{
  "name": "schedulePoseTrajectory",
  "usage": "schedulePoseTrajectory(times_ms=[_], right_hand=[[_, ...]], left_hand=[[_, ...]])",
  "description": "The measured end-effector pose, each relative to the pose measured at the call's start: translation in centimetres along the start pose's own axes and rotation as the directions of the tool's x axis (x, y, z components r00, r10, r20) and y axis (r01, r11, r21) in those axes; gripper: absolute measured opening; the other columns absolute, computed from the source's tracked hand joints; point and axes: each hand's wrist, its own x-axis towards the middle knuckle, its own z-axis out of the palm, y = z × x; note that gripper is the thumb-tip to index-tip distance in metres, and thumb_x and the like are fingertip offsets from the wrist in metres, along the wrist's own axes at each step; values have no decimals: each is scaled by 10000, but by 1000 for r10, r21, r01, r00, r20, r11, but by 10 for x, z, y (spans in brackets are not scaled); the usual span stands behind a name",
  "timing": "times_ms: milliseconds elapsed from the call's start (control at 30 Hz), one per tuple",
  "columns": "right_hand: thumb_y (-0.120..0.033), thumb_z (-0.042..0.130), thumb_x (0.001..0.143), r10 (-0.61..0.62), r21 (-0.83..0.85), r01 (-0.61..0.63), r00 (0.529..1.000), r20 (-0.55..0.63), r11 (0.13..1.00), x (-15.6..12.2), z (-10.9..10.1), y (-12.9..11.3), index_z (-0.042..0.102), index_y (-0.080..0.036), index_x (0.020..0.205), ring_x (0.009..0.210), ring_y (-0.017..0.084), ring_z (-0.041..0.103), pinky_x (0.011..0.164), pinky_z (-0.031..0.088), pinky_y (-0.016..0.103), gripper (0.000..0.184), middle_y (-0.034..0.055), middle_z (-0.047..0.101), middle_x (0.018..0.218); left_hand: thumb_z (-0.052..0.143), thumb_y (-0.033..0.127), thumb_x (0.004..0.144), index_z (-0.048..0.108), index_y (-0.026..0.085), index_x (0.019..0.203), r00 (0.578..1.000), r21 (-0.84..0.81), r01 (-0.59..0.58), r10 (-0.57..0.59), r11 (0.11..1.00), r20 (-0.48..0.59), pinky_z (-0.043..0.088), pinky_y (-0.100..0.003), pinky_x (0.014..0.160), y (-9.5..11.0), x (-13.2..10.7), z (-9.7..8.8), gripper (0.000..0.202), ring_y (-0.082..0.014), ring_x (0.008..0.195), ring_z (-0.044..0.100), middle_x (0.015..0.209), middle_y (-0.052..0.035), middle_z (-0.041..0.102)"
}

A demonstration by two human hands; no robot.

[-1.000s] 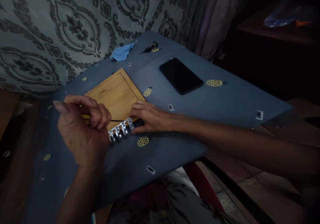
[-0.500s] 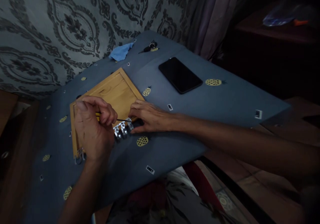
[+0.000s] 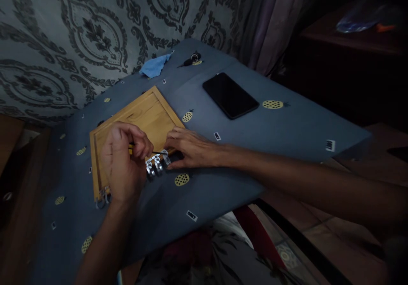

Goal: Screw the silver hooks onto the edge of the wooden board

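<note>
A wooden board [image 3: 149, 117] with a raised rim lies on a blue patterned cloth [image 3: 248, 136]. A row of metal hooks [image 3: 156, 165] is fixed along its near edge. My left hand [image 3: 124, 166] is closed round a thin screwdriver [image 3: 153, 152] with a yellow handle, its tip pointing at the hooks. My right hand [image 3: 188, 149] rests on the board's near right corner, fingers curled and pressing down beside the hooks. More metal hooks [image 3: 102, 200] show at the board's near left corner.
A black phone [image 3: 230, 95] lies face up farther right on the cloth. A blue rag [image 3: 154, 66] and a small bunch of keys [image 3: 193, 59] lie at the far edge by the patterned wall. The table edge drops off at the right and front.
My left hand has moved down and to the right, closer to the hooks, uncovering the board's left part. The right hand has stayed put.
</note>
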Motion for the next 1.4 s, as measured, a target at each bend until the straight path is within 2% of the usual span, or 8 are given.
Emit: schedulePoseTrajectory(times_ms=[200,367,567,667,867,1067,1267,1400], right_hand=[[-452,828,856,-8,-13,8,1000,-21,1000,-1,2,2,675,-136,1079,956,236,540,834,432,349,415,82,617,1011],[-411,832,857,-14,-35,13,999,-32,999,0,2,1,679,-130,1065,955,240,542,828,439,353,381,88,617,1011],[-412,835,856,-6,-19,6,1000,-24,1000,1,1,0,678,-142,1051,927,229,535,814,437,346,368,83,620,1010],[-419,824,866,-9,-6,9,1000,-22,1000,0,1,0,680,-138,1055,957,237,540,830,435,352,368,85,620,1008],[-450,819,863,9,-6,-10,1000,-7,1000,1,1,1,682,-136,1064,949,243,538,829,433,360,397,79,621,988],[-421,827,860,5,-12,-5,1000,-8,1000,0,0,0,680,-138,1067,943,242,541,813,437,352,380,85,618,1002],[-426,834,854,-8,-42,8,1000,-13,999,1,0,-2,684,-127,1029,950,241,541,828,442,352,377,92,622,999],[-410,837,855,0,-25,0,1000,-12,1000,0,-1,-1,683,-113,1049,976,244,550,836,437,349,387,92,619,996]], left_hand=[[670,309,984,652,186,785,999,-14,38,-38,999,3,326,-203,487,4,2,4,234,-86,494,323,553,56,375],[723,320,951,682,174,818,983,-96,20,-2,995,184,225,-179,412,-3,11,6,202,-46,404,182,481,100,282],[749,446,923,682,172,804,917,-67,143,-107,987,385,219,-158,381,-2,22,-5,307,-31,373,118,455,122,198],[747,449,924,668,184,786,940,-33,120,-102,992,325,258,-165,396,-2,21,-6,309,-46,385,183,452,106,262],[699,491,963,685,194,831,998,-12,58,-57,998,32,359,-199,469,-4,11,3,325,-81,462,342,526,66,378],[725,506,935,685,169,809,988,-74,79,-69,994,138,205,-185,395,-5,13,2,363,-45,383,159,453,105,242],[737,533,914,663,159,715,925,-45,248,-223,968,308,230,-178,369,-2,22,-9,430,-34,345,130,423,113,192],[723,525,930,649,189,710,965,-57,150,-134,987,228,222,-191,390,0,18,-8,408,-47,367,134,443,108,180]])
